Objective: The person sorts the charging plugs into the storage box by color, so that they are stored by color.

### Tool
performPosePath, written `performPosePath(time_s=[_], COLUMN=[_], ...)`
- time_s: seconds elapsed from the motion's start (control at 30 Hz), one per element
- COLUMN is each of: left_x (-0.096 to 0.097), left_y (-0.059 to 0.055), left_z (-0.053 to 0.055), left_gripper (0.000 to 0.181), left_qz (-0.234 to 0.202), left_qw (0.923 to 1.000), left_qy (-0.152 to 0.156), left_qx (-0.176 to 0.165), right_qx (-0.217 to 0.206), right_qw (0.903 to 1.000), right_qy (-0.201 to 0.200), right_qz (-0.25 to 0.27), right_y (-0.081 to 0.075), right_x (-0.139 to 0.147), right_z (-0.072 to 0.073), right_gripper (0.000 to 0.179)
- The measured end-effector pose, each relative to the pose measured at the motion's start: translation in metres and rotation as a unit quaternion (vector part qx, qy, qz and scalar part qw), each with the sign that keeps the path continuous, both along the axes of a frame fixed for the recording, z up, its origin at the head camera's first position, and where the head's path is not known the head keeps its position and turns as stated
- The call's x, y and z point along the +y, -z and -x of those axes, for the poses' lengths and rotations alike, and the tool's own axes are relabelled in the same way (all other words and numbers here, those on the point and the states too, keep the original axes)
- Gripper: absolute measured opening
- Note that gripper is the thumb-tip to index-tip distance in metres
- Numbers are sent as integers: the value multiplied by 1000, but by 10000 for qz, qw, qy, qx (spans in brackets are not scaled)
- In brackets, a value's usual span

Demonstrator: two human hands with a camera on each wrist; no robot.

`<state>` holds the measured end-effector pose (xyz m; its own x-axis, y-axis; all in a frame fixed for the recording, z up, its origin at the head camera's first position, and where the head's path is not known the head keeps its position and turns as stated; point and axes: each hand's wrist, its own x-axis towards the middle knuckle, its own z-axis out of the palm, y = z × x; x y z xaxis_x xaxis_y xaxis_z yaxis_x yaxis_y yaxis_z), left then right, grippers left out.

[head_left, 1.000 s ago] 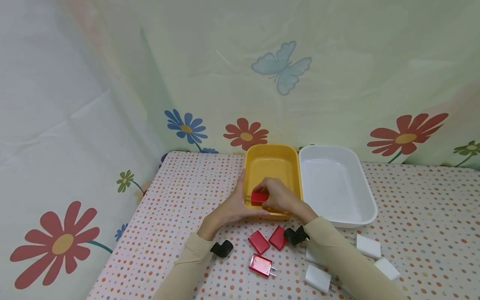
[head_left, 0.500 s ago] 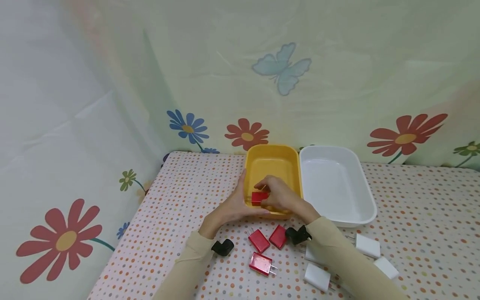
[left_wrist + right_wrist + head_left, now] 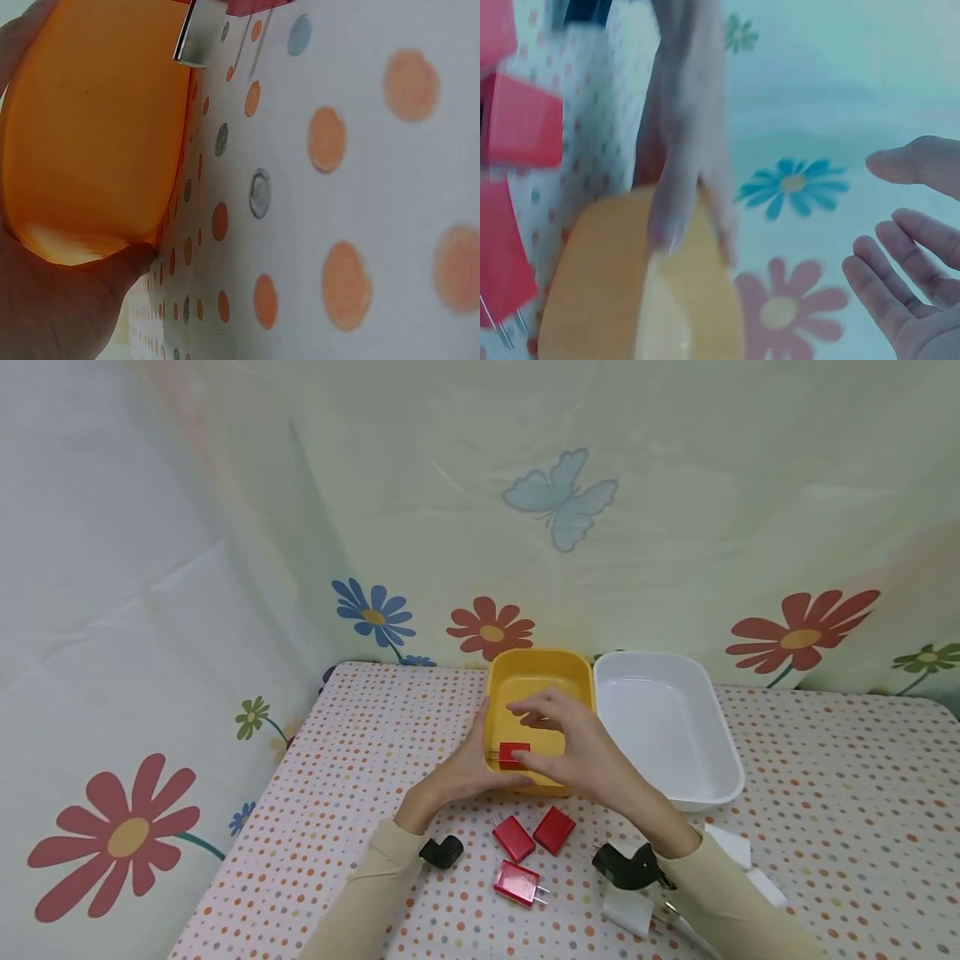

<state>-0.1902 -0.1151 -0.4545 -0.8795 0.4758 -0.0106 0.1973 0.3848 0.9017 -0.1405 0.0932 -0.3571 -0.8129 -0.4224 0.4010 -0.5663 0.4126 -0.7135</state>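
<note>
My left hand (image 3: 459, 768) holds the near left corner of a yellow tray (image 3: 536, 675), thumb along the front wall and fingers along the left side. In the left wrist view the thumb presses the wall of the tray (image 3: 97, 142). A red plug-in charger (image 3: 510, 756), prongs to the left, lies in the near end of the tray. Over that end is my right hand (image 3: 588, 747), thumb and fingers spread apart with nothing between them; its thumb overlaps the charger's edge in the head view. The right wrist view shows the same right hand (image 3: 915, 262) with spread fingers.
A white tray (image 3: 660, 727) stands against the yellow one's right side. On the dotted cloth in front lie red chargers (image 3: 517, 882) and, farther right, several white chargers (image 3: 628, 912), partly hidden by the right arm. A flowered curtain (image 3: 637, 568) hangs behind.
My right hand has let go of the red charger, spread its fingers and risen from the tray. The charger stays in the tray's near end. The left hand keeps its hold.
</note>
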Motion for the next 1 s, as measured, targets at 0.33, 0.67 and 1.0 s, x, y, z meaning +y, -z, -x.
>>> performPosePath(time_s=[0.33, 0.67, 1.0], left_x=[4, -1, 3], left_y=[-1, 4, 5], left_z=[6, 0, 1], left_gripper=[123, 133, 131], left_qz=[-581, -203, -224], left_qw=[9974, 9998, 9997], left_qy=[362, 7, -35], left_qx=[240, 53, 87], right_qx=[334, -29, -341], right_qw=[9992, 9973, 9953], right_qy=[-215, -701, -848], right_qz=[-12, 195, -311], right_y=[-2, 53, 84], right_x=[-1, -6, -4], right_z=[-47, -71, -84], right_gripper=[52, 53, 49])
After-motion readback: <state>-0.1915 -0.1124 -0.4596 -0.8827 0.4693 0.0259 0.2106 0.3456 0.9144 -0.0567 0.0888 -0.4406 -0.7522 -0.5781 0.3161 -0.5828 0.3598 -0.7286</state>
